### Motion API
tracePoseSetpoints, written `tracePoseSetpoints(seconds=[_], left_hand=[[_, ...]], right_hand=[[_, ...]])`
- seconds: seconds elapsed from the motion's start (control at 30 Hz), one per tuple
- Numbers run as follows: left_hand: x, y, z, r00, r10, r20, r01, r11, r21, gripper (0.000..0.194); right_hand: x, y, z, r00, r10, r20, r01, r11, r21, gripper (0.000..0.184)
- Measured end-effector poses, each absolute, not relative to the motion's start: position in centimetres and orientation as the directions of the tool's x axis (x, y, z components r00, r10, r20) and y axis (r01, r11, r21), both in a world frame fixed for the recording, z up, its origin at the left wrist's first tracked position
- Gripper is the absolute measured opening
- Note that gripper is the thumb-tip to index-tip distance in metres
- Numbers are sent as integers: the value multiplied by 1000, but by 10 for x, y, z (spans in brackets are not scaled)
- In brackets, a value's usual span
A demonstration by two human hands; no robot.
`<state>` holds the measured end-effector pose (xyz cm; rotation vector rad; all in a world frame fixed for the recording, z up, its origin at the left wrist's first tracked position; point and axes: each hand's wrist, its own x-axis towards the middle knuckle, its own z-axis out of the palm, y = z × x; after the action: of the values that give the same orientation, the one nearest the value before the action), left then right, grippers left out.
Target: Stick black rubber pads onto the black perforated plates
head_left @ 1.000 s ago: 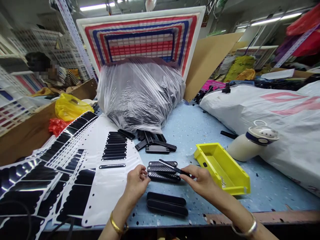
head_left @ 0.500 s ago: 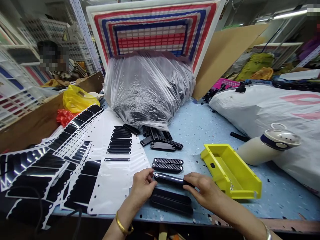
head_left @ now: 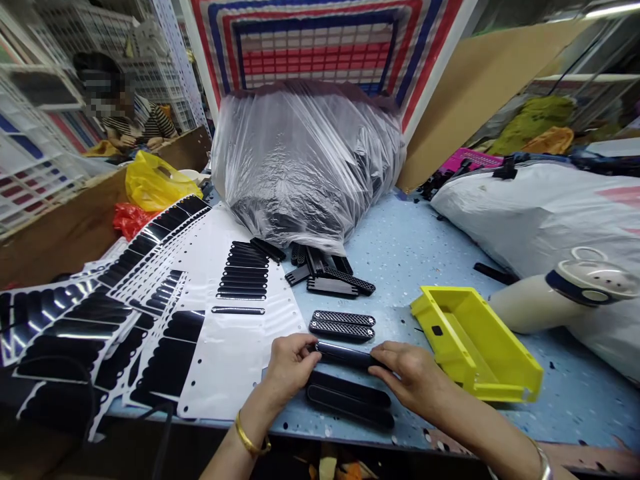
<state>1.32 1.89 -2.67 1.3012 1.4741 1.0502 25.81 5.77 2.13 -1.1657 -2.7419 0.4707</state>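
My left hand (head_left: 295, 363) pinches the left end of a long black plastic piece (head_left: 343, 353) with a glossy top. Its right end is between the thumb and fingers of my right hand (head_left: 407, 367). Just beyond it lie two black pieces (head_left: 343, 325) side by side, with a textured pattern and round holes at their ends. Nearer to me rest two smooth black pieces (head_left: 350, 400) with rounded ends. To the left, a white backing sheet (head_left: 235, 360) carries a column of black strip stickers (head_left: 243, 273).
A clear plastic bag (head_left: 300, 167) of black parts stands at the back, with loose pieces (head_left: 333, 283) at its mouth. Right are a yellow bin (head_left: 500, 380), a white bottle (head_left: 530, 303) and a white sack (head_left: 540, 207). More sticker sheets (head_left: 65, 347) spread left. A co-worker (head_left: 140, 123) sits beyond.
The view has shifted slightly, so the bin and bottle appear farther right. Both hands stay on the black plastic piece; the left fingers now touch its left end.
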Motion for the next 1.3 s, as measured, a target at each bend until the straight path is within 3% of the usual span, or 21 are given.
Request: tracePoseSetpoints(seconds=[0.8,1.3], left_hand=[[12,18,-28,-63,996,-58,247,72,966,26],[11,18,-29,-62,996,-70,260,84,962,27]], right_hand=[[251,62,22,-706,706,-59,699,680,-222,16],[242,59,32,-691,715,-108,712,648,-270,17]])
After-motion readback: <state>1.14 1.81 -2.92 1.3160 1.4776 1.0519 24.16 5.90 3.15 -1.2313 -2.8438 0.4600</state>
